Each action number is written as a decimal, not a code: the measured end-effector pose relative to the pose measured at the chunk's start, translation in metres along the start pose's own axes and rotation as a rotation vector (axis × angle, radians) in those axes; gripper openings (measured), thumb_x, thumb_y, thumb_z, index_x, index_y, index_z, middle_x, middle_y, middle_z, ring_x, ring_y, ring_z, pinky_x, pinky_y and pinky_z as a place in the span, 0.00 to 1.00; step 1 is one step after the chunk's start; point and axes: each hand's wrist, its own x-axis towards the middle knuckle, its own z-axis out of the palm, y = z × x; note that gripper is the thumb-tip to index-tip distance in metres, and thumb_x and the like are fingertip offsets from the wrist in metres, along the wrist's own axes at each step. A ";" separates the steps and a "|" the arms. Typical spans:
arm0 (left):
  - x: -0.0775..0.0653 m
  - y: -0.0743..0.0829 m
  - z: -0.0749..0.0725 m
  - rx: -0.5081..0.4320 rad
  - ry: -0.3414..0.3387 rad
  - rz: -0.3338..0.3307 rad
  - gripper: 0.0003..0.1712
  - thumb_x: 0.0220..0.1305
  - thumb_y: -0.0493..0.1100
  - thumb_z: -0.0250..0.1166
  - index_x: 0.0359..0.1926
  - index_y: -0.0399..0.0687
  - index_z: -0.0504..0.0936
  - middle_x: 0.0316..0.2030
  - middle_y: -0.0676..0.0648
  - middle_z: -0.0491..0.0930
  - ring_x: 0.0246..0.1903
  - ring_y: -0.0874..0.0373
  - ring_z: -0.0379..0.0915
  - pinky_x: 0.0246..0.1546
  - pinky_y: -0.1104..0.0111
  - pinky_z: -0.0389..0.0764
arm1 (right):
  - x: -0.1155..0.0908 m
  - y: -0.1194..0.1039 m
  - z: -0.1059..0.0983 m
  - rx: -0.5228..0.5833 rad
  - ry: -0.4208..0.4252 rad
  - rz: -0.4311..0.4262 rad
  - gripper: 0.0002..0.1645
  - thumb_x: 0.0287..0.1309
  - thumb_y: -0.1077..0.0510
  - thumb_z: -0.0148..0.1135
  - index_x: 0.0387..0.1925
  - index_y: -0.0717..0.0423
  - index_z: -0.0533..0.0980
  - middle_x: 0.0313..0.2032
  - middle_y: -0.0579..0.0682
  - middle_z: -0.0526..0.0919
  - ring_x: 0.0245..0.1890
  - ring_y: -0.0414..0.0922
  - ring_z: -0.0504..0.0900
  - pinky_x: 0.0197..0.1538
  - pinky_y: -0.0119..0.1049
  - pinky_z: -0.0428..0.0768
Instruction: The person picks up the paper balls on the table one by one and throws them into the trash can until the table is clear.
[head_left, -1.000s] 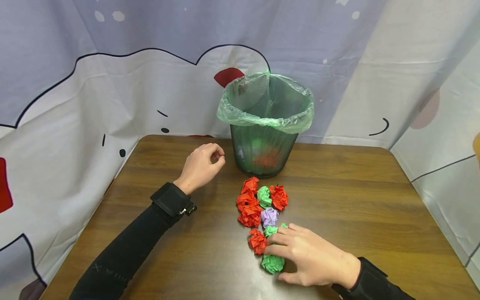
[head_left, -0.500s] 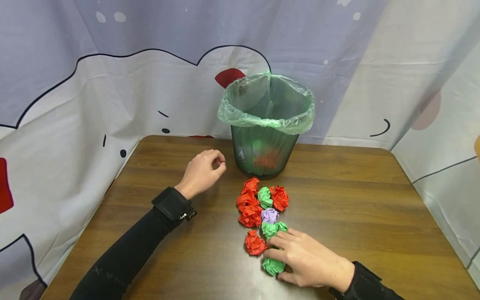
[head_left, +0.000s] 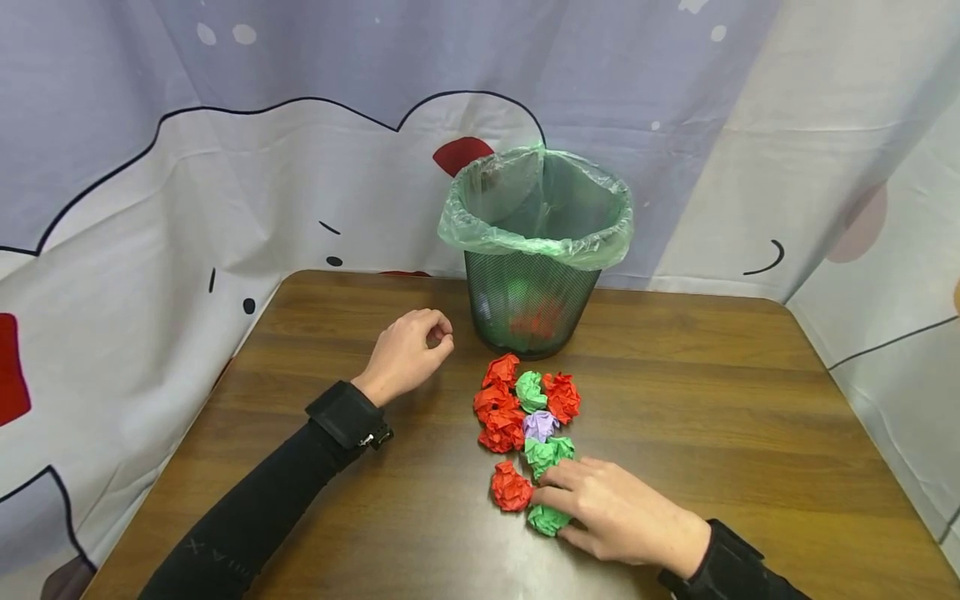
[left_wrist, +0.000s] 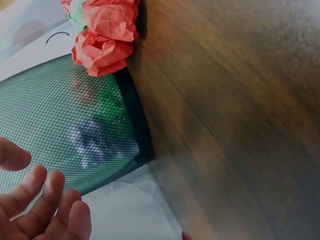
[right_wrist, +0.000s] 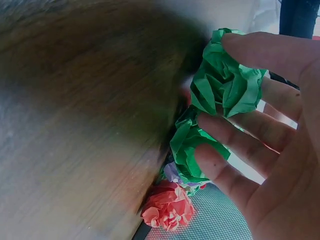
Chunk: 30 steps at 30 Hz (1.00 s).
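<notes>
My right hand point(head_left: 626, 512) is low over the table, thumb and fingers around a crumpled green paper ball point(right_wrist: 227, 77). In the right wrist view its thumb lies against one side of that ball, fingers on the other. A second green paper ball point(right_wrist: 192, 147) sits right at the outer fingers. Just left of the hand lies a red paper ball point(head_left: 512, 487). A purple paper ball point(head_left: 540, 426) is farther up. My left hand point(head_left: 408, 354) hovers beside the bin, fingers loosely curled and holding nothing; the left wrist view shows its fingertips point(left_wrist: 54, 185) in front of the mesh.
A black mesh bin point(head_left: 528, 304) with a green plastic liner point(head_left: 536, 242) stands at the back of the wooden table point(head_left: 712, 400); coloured paper shows through it. Several red balls point(head_left: 501, 429) and a green one point(head_left: 531, 392) lie before it. A patterned curtain point(head_left: 360, 183) hangs behind.
My right hand has settled around the nearest green ball, which has shifted slightly away from me. The nearby red ball moved a little left. My left hand has lowered slightly.
</notes>
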 end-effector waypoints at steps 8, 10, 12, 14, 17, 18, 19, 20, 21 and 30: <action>-0.003 0.000 0.003 0.008 -0.014 -0.011 0.05 0.64 0.46 0.62 0.38 0.53 0.82 0.35 0.53 0.79 0.37 0.57 0.74 0.38 0.62 0.76 | -0.002 -0.002 -0.006 0.057 0.052 0.010 0.26 0.51 0.51 0.72 0.54 0.44 0.80 0.50 0.39 0.81 0.48 0.36 0.82 0.48 0.36 0.83; -0.003 -0.001 0.004 0.008 -0.019 -0.013 0.04 0.64 0.46 0.62 0.37 0.53 0.81 0.35 0.53 0.79 0.37 0.56 0.75 0.37 0.62 0.76 | -0.001 -0.003 -0.009 0.066 0.078 -0.006 0.26 0.51 0.50 0.72 0.54 0.44 0.80 0.49 0.38 0.81 0.47 0.35 0.81 0.47 0.35 0.83; -0.003 -0.001 0.005 0.008 -0.024 -0.016 0.04 0.64 0.46 0.62 0.37 0.53 0.81 0.35 0.53 0.79 0.37 0.55 0.76 0.37 0.62 0.76 | 0.000 -0.004 -0.013 0.077 0.104 -0.022 0.26 0.51 0.51 0.73 0.54 0.44 0.80 0.49 0.38 0.80 0.47 0.34 0.81 0.46 0.34 0.82; -0.004 0.000 0.005 0.007 -0.031 -0.017 0.04 0.65 0.46 0.62 0.37 0.53 0.81 0.35 0.53 0.79 0.37 0.55 0.76 0.36 0.63 0.76 | 0.001 -0.004 -0.018 0.079 0.123 -0.036 0.26 0.51 0.51 0.73 0.54 0.44 0.79 0.49 0.37 0.80 0.48 0.34 0.81 0.46 0.34 0.82; -0.005 -0.001 0.006 0.011 -0.037 -0.020 0.05 0.65 0.46 0.62 0.37 0.53 0.82 0.35 0.53 0.79 0.37 0.56 0.75 0.36 0.63 0.76 | 0.004 -0.002 -0.027 0.083 0.136 -0.042 0.26 0.51 0.52 0.73 0.54 0.44 0.79 0.50 0.38 0.80 0.49 0.35 0.81 0.47 0.35 0.82; -0.006 -0.001 0.006 0.012 -0.039 -0.020 0.05 0.65 0.46 0.62 0.38 0.53 0.82 0.35 0.52 0.80 0.37 0.56 0.75 0.36 0.63 0.76 | 0.005 -0.001 -0.030 0.082 0.136 -0.041 0.26 0.51 0.52 0.73 0.54 0.44 0.79 0.50 0.38 0.80 0.49 0.35 0.81 0.47 0.35 0.82; -0.006 -0.001 0.006 0.013 -0.039 -0.020 0.05 0.65 0.46 0.62 0.38 0.53 0.82 0.35 0.52 0.80 0.37 0.56 0.75 0.36 0.63 0.76 | 0.005 0.000 -0.033 0.083 0.135 -0.038 0.26 0.51 0.52 0.73 0.53 0.44 0.79 0.50 0.38 0.80 0.49 0.35 0.81 0.48 0.36 0.82; -0.007 -0.001 0.007 0.014 -0.040 -0.020 0.05 0.65 0.46 0.62 0.38 0.53 0.82 0.35 0.52 0.80 0.36 0.56 0.75 0.36 0.63 0.76 | 0.006 0.001 -0.036 0.083 0.136 -0.037 0.25 0.51 0.52 0.74 0.53 0.45 0.79 0.50 0.38 0.80 0.49 0.35 0.81 0.48 0.36 0.82; -0.008 -0.001 0.007 0.015 -0.042 -0.020 0.05 0.65 0.46 0.62 0.38 0.53 0.82 0.35 0.52 0.80 0.36 0.56 0.75 0.36 0.63 0.76 | 0.007 0.002 -0.040 0.080 0.138 -0.037 0.25 0.51 0.52 0.74 0.53 0.45 0.80 0.49 0.38 0.80 0.48 0.36 0.81 0.48 0.36 0.82; -0.011 -0.002 0.009 0.003 -0.039 -0.019 0.04 0.64 0.45 0.63 0.37 0.53 0.82 0.35 0.53 0.79 0.36 0.58 0.74 0.36 0.62 0.77 | 0.016 0.016 -0.074 0.049 0.200 -0.057 0.29 0.46 0.54 0.77 0.54 0.48 0.80 0.48 0.42 0.81 0.45 0.39 0.81 0.47 0.37 0.83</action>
